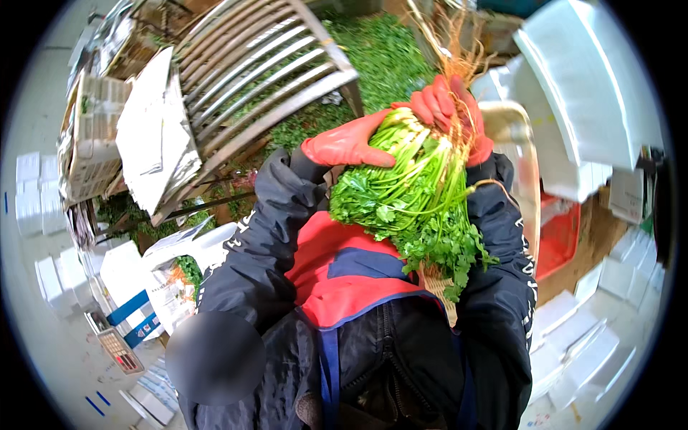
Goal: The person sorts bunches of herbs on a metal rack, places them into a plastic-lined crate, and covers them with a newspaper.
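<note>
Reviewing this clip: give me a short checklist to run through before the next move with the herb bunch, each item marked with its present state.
1. Left hand on the herb bunch: ok.
2. Right hand gripping the root end: ok.
3. Roots up, leaves hanging down: ok.
4. Bunch tied: cannot tell.
5. Red gloves on both hands: ok.
6. White foam box beside the right hand: ok.

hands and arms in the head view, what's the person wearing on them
Both hands wear smooth orange-red rubber gloves: left hand, right hand. The forearms are covered by dark navy, slightly shiny padded jacket sleeves with a line of small white markings along the seam. The glove cuffs meet the sleeve ends at the wrists. No bare parts show.
</note>
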Demonstrator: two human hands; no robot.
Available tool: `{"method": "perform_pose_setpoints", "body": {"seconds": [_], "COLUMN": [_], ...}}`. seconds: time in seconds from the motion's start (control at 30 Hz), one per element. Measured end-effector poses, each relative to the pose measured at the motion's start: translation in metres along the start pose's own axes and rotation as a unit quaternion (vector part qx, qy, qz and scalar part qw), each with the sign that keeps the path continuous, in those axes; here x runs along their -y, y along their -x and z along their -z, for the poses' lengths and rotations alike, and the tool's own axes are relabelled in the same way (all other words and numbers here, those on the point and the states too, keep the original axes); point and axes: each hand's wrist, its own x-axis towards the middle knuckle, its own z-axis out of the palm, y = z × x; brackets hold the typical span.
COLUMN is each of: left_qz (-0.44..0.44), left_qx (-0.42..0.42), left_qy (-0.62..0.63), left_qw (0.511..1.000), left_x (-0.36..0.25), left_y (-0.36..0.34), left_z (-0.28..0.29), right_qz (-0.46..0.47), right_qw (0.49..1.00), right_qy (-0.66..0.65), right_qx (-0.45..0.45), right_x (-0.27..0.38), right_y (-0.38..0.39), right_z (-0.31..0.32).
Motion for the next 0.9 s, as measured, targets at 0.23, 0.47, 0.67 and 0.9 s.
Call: {"method": "perform_pose_setpoints", "body": {"seconds": [0.23,0.47,0.67,0.9], "left_qz": [-0.009,0.080,0.135,-0.091], "left_qx": [-0.283,-0.341,-0.413,-0.448], "left_qy": [0.026,0.062,-0.079,-0.308], "left_qw": [0.959,0.934,0.897,0.834], "left_x": [-0.023,0.066,0.116,0.049], "left_y": [0.118,0.138,0.155,0.139], "left_z": [0.147,0.269,0.305,0.269], "right_qz": [-0.122,-0.178,-0.179,0.019], "right_qw": [0.990,0.936,0.842,0.722], "right_qy": [-0.072,0.298,0.430,0.663], "right_qx": [0.011,-0.067,-0.273,-0.195], "right_x": [-0.126,-0.181,-0.154,-0.161], "right_y": [-0.218,-0.303,-0.291,-0.282], "right_z": [0.022,0.095,0.115,0.034]}}
